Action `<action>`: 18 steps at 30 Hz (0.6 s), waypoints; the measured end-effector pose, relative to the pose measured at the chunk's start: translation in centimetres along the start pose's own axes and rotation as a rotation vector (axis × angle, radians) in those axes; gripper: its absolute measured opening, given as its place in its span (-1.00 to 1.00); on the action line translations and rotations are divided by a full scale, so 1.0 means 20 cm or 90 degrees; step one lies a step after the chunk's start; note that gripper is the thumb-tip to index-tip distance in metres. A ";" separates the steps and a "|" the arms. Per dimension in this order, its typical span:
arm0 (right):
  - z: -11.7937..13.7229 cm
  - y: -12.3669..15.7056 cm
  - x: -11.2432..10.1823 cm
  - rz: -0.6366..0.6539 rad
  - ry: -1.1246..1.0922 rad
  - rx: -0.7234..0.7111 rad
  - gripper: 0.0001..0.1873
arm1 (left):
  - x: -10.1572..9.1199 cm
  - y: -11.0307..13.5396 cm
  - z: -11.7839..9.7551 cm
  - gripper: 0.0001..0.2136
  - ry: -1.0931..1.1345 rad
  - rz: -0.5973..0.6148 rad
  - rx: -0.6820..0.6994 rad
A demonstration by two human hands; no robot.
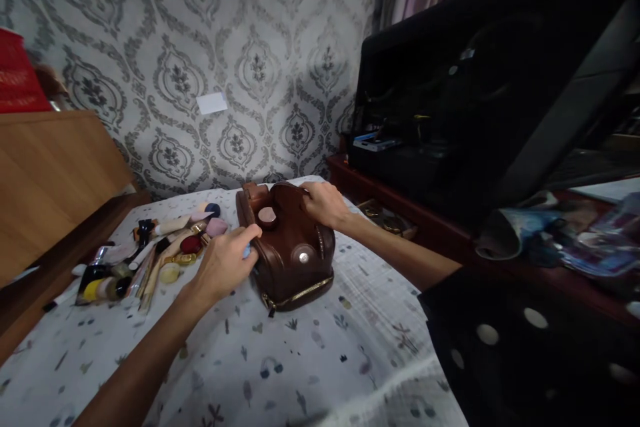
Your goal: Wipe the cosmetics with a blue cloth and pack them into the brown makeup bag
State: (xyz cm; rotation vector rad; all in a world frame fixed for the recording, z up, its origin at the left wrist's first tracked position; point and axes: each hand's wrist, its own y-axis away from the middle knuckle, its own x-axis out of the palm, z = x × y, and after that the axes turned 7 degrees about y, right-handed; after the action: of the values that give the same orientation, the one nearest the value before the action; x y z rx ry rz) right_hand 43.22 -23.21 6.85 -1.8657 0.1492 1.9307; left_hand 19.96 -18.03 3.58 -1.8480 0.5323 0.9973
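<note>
A brown leather bag stands on the patterned white cloth, its top mouth spread apart. My left hand is closed on the bag's left edge, and a bit of something light blue shows by its fingers. At the far right rim, my right hand grips the leather with bent fingers. In the bag's mouth sits a small round item with a pale pink top; I cannot make out its kind. A gold zipper runs along the front, below a silver snap.
Left of the bag lies a pile of cosmetics and brushes on the cloth. A wooden panel borders the left side. To the right are a large black screen, a dark red cabinet and clear plastic packaging.
</note>
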 end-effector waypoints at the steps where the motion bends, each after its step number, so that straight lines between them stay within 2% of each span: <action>1: 0.00 0.00 0.00 -0.011 -0.007 -0.002 -0.58 | 0.00 -0.01 0.01 -0.70 -0.011 -0.014 -0.004; 4: 0.00 -0.02 0.02 -0.040 -0.019 -0.007 -0.56 | 0.01 -0.02 0.04 -0.72 -0.027 -0.041 -0.004; 10: 0.02 -0.11 0.08 -0.041 -0.014 0.003 -0.60 | 0.06 -0.03 0.07 -0.70 0.031 -0.017 -0.014; 18: -0.01 -0.12 0.08 -0.033 -0.006 0.017 -0.59 | 0.04 -0.06 0.08 -0.68 0.036 -0.019 -0.025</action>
State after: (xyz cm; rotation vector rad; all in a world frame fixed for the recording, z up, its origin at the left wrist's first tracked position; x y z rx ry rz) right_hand 44.35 -20.81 5.75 -1.8252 0.1210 1.8933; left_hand 20.56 -16.03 3.21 -1.9185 0.5207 0.9440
